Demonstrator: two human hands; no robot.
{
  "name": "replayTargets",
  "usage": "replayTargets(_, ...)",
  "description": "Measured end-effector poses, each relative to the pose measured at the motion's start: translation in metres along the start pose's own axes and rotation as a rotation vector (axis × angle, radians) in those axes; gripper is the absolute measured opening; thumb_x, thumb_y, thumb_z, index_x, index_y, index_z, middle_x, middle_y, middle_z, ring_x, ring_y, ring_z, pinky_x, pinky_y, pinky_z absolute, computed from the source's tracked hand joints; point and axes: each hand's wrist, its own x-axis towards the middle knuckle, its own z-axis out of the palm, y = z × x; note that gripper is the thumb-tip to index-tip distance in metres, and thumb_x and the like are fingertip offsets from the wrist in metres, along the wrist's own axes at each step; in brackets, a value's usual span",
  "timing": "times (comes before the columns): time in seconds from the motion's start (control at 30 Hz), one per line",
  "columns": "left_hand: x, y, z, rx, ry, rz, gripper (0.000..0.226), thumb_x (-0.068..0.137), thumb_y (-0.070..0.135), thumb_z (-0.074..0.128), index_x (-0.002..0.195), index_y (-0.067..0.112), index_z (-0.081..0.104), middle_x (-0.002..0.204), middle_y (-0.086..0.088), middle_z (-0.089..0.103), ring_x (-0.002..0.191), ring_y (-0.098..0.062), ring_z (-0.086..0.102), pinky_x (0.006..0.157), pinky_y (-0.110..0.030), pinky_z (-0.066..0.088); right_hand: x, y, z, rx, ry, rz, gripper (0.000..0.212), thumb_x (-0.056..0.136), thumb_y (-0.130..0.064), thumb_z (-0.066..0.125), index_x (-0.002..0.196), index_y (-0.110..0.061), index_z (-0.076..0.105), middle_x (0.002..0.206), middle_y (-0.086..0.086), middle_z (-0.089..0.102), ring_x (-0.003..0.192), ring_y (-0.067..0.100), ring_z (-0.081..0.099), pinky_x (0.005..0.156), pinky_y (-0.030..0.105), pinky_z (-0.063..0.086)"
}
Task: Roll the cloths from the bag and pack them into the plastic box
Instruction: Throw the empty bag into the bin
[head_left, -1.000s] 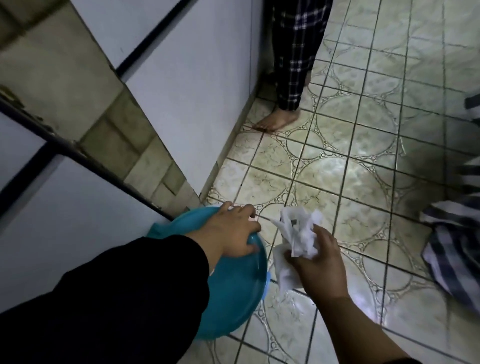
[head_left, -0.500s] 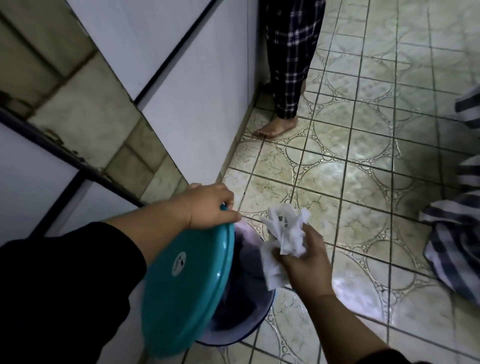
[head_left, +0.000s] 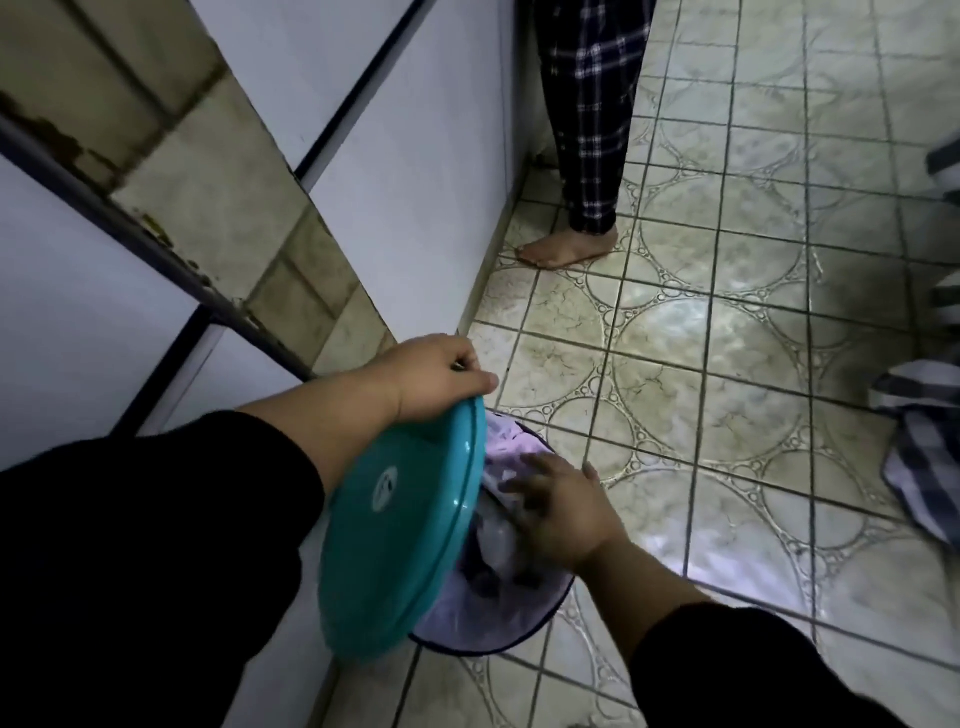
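1. Left hand (head_left: 431, 376), centre-left of the frame: the grip is clenched on the upper edge of the lid (head_left: 400, 530), thumb on top. A black sleeve (head_left: 156, 545) covers the arm to the forearm.
2. Lid: round, teal, glossy plastic with a small pale sticker near its middle. It is tilted up on edge, its top face turned to the left, and it stands over the left side of the bin (head_left: 483, 621).
3. Bin: round, with a dark rim, lined with a pale lilac liner (head_left: 506, 441). It stands on the floor (head_left: 727, 415) at lower centre, against the wall (head_left: 415, 182). Its contents are dark and pale, too blurred to name.
4. Right hand (head_left: 561, 514): over the bin's mouth, palm down, fingers spread and straight; the grip is released and nothing shows in it.
5. Cloth (head_left: 922, 441): at the right edge of the frame, crumpled on the floor, with dark blue and white stripes. It lies well apart from the bin and both hands.
6. Floor: beige tiles with a ring pattern.
7. A second person's leg (head_left: 592, 104) in dark checked trousers, with a bare foot (head_left: 563, 249), stands at upper centre beside the wall.
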Motion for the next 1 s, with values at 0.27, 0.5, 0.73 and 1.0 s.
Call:
replayTargets(0.27, 0.01, 0.016, 0.116, 0.348, -0.292, -0.044, 0.065, 0.091, 0.055, 0.043, 0.147, 0.025, 0.028, 0.16, -0.001, 0.009, 0.146, -0.024, 0.008, 0.116, -0.046, 0.018, 0.01, 0.035, -0.061, 0.421, 0.387, 0.335, 0.015, 0.086, -0.024, 0.055, 0.079, -0.035, 0.063, 0.082, -0.007, 0.069, 0.066, 0.017, 0.06, 0.056, 0.026, 0.044)
replayTargets(0.5, -0.007, 0.047, 0.041, 0.288, -0.058, -0.147, 0.044, 0.088, 0.039, 0.051, 0.129, 0.024, 0.052, 0.135, -0.002, 0.05, 0.118, -0.026, 0.052, 0.095, -0.038, 0.046, 0.002, -0.023, -0.105, 0.313, 0.361, 0.223, 0.014, 0.085, -0.025, 0.053, 0.083, -0.032, 0.064, 0.08, -0.007, 0.068, 0.072, 0.02, 0.062, 0.067, 0.032, 0.053)
replayTargets(0.73, -0.098, 0.159, -0.186, -0.014, 0.63, -0.043, 0.02, 0.084, 0.031, 0.052, 0.097, 0.021, 0.063, 0.11, -0.003, 0.06, 0.1, -0.028, 0.059, 0.081, -0.034, 0.05, -0.011, -0.21, -0.27, 0.463, 0.754, -0.1, 0.012, 0.084, -0.017, 0.057, 0.08, -0.026, 0.066, 0.08, -0.002, 0.068, 0.076, 0.018, 0.06, 0.065, 0.027, 0.042)
replayTargets(1.0, -0.305, 0.108, -0.403, -0.016, 1.036, -0.198, 0.03, 0.08, 0.037, 0.058, 0.109, 0.028, 0.06, 0.119, 0.0, 0.055, 0.106, -0.022, 0.056, 0.087, -0.033, 0.047, -0.085, -0.492, -0.325, 0.35, 0.677, -0.594, 0.021, 0.083, -0.025, 0.062, 0.104, -0.023, 0.065, 0.104, 0.003, 0.062, 0.092, 0.02, 0.06, 0.08, 0.032, 0.048)
